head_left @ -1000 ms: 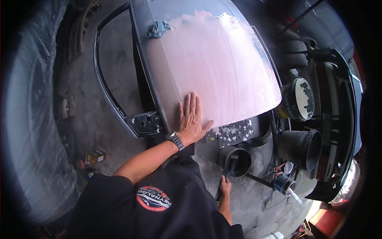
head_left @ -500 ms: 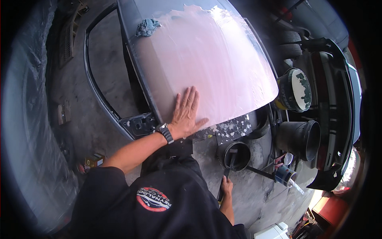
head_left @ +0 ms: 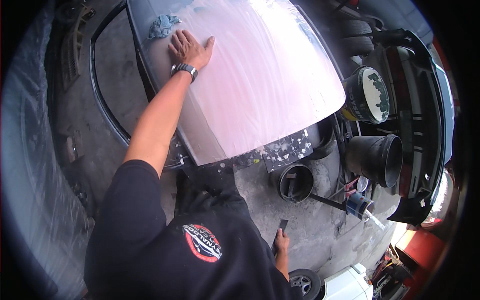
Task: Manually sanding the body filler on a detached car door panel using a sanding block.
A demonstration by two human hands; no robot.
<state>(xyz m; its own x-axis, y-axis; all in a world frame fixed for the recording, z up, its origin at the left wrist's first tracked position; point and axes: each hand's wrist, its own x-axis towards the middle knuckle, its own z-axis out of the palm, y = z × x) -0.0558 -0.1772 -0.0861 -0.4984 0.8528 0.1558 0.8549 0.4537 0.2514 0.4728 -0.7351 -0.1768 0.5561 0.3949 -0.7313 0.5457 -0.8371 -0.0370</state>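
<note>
A car door panel (head_left: 260, 95), coated with pinkish-white filler, lies before me with its window frame (head_left: 95, 75) to the left. My left hand (head_left: 189, 50) rests palm down on the panel's far left part, fingers spread and holding nothing. Just beyond its fingertips sits a crumpled blue-grey rag (head_left: 162, 26). Low at my right side, my right hand (head_left: 283, 242) is closed around a long dark flat tool (head_left: 283, 224). Only the tool's upper end shows clearly, so its exact kind cannot be made out.
On the right stand a filler tub (head_left: 367, 95) with a pale, smeared lid, a black bucket (head_left: 375, 157) and a smaller dark bucket (head_left: 295, 183). A blue can (head_left: 359, 206) is near them. A car bumper (head_left: 417, 125) stands beyond; plastic sheeting (head_left: 30, 150) hangs at left.
My left hand has slid across the panel, away from the near edge to beside the rag. My right hand still grips the dark tool, now away from the small bucket. The view has shifted slightly.
</note>
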